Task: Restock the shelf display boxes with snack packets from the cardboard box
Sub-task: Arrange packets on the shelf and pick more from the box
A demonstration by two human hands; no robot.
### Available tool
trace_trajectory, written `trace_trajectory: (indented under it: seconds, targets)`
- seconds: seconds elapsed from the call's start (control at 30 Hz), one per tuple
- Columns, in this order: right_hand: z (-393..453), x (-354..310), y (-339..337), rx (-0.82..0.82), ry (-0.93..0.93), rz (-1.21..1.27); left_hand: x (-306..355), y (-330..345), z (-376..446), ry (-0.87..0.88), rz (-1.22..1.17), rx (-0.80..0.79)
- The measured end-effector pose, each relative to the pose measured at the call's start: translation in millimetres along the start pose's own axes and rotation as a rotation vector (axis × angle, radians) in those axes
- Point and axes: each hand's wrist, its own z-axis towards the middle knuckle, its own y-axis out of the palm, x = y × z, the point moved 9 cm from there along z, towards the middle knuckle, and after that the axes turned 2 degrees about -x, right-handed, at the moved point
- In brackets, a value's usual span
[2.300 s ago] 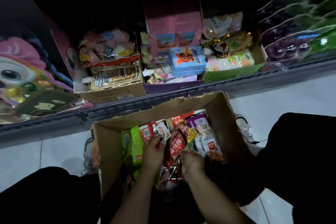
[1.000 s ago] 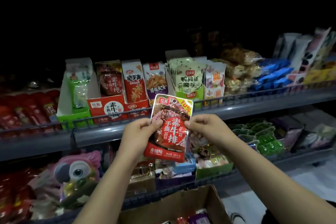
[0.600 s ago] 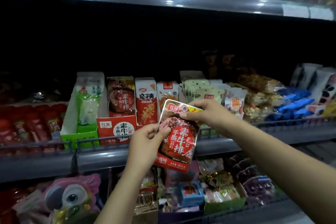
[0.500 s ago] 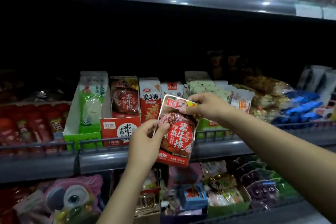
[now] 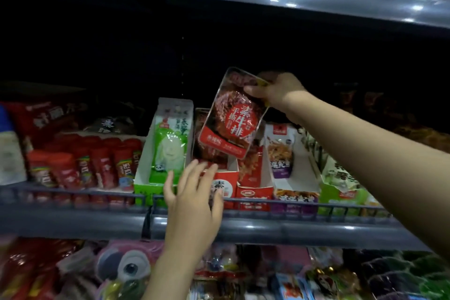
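My right hand [image 5: 275, 91] pinches the top corner of a red snack packet [image 5: 232, 117] with white characters, holding it tilted above the red display box [image 5: 225, 185] on the middle shelf. That box holds a matching packet [image 5: 202, 129] standing at its back. My left hand [image 5: 193, 200] hovers with fingers spread in front of the red box, holding nothing. The cardboard box is out of view.
A green display box [image 5: 146, 186] stands left of the red one; an orange-red box [image 5: 253, 196], a purple box [image 5: 295, 196] and a green box [image 5: 341, 192] stand to its right. A grey rail [image 5: 267, 207] fronts the shelf. Red packets [image 5: 80, 168] fill the left. Toys [image 5: 126, 268] lie below.
My left hand let go of the packet and dropped in front of the red box. My right hand lifted the packet up and over that box. The view moved closer.
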Motion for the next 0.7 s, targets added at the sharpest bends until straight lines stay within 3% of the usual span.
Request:
trace_trajectory:
  seconds: [0.2,0.5,0.7]
  targets:
    - [28.2,-14.3,43.6,-0.078,0.023,-0.001,-2.9,1.7,0.0,0.073,0.091,-0.010]
    - [47.4,-17.7,50.3,-0.098,0.048,-0.383,-6.0,7.7,-0.2,0.048,0.122,-0.045]
    - [42.8,-12.5,64.0,-0.157,-0.029,-0.367,-3.8,9.2,-0.3,0.037,0.111,-0.042]
